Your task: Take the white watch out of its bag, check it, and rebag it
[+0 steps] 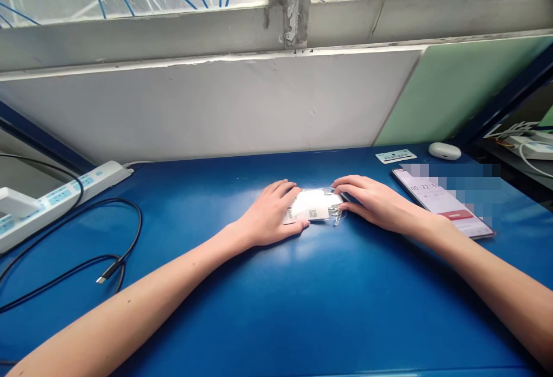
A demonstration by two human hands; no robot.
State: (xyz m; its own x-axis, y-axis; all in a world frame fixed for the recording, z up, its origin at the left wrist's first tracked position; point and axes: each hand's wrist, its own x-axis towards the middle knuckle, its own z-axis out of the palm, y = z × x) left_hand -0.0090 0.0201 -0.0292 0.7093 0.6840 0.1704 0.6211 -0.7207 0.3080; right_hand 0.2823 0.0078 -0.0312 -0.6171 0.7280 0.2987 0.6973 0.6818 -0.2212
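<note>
A small clear plastic packet [314, 199] lies flat on the blue table. It holds a white card with a printed code and a silver metal piece with a ball chain [337, 217] at its right end; glare hides the card's middle. My left hand [276, 211] rests over the packet's left end, open, fingers stretched along the top and thumb apart near the lower edge. At the right end, my right hand [367, 199] touches the packet with its fingertips. Its fingers are bent slightly, and the thumb stands apart from them.
A phone [449, 204] showing a timer lies right of my right hand. Behind it are a small card [395, 156] and a white earbud case [444, 151]. A power strip [60, 201] and a looped black cable [139, 221] occupy the left. A wall panel [224, 106] borders the table's back.
</note>
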